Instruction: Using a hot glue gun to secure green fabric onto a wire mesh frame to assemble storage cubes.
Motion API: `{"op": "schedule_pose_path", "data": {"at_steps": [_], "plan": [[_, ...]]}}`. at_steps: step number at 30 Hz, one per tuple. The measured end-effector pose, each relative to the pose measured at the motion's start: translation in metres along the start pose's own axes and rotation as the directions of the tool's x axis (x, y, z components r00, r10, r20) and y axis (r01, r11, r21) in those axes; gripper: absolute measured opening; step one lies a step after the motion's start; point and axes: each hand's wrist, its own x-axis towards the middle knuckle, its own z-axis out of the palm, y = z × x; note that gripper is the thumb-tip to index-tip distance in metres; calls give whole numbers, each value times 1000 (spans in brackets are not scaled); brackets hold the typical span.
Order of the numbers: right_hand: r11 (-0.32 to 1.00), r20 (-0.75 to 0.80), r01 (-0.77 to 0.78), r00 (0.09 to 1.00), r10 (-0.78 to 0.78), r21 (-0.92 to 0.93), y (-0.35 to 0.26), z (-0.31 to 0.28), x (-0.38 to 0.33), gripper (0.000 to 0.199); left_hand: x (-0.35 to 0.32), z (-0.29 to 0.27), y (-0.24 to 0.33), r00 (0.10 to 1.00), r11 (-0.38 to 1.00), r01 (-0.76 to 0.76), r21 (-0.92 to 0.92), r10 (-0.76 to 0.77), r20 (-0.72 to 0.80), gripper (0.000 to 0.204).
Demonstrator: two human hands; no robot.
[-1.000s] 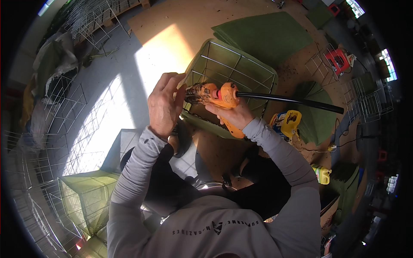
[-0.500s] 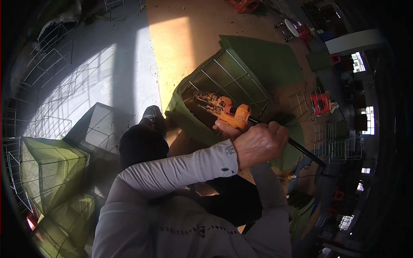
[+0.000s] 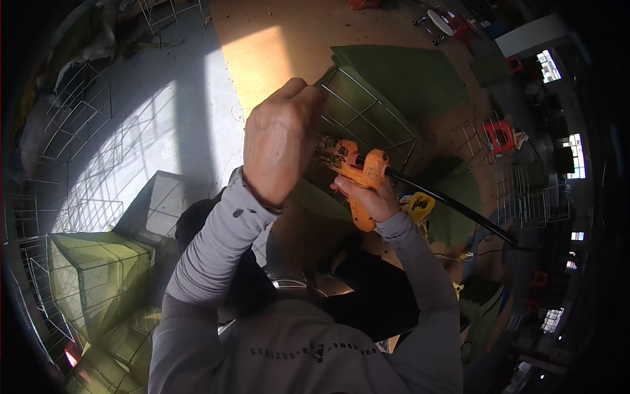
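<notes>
We're over a workshop floor (image 3: 197,85): grey concrete with a plywood sheet (image 3: 289,33) beyond it, hard sunlight throwing grid shadows across both. Landmark is the wire frame (image 3: 367,115), half wrapped in green fabric (image 3: 407,75), standing on the plywood in front of us.

Left of the wire frame, low in view, a stack of fabric-covered cages (image 3: 92,282) sits on the concrete; bare wire grids (image 3: 79,118) lie further out on that side. Right of the frame there's a red box (image 3: 500,136) and more wire racks (image 3: 535,197) near the windows.

Our left hand (image 3: 279,148) is raised high, back of hand toward the camera, forearm running up from the lower edge in a grey sleeve. Its fingers are curled over the near corner of the wire frame; whether they actually clamp the wire we cannot tell, the hand hides the contact.

Our right hand (image 3: 371,200) sits just below the frame's near edge, fingers closed around the handle of an orange air stapler (image 3: 354,172). Stapler nose points at the frame's near corner, right by the left hand. A black hose (image 3: 453,207) runs from the tool's rear away to the right.
</notes>
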Motion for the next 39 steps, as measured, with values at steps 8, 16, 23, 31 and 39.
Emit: {"op": "schedule_pose_path", "data": {"at_steps": [8,16,23,31,39], "plan": [[968,60,33,997,-49,250,-2,18,10,26,-16,14,-93,936,929,69,364,-186,300,25],[947,108,-9,994,-27,322,-1,22,26,35,-13,23,-111,875,945,111,308,-240,421,17],[963,111,-41,994,12,265,3,19,35,35,-15,22,-116,836,960,106,261,-228,500,18],[944,105,-17,994,-18,329,3,20,34,31,-15,18,-114,812,963,131,234,-240,532,22],[910,149,-29,988,-36,414,5,21,34,28,-13,15,-110,777,958,217,187,-285,560,23]]}}
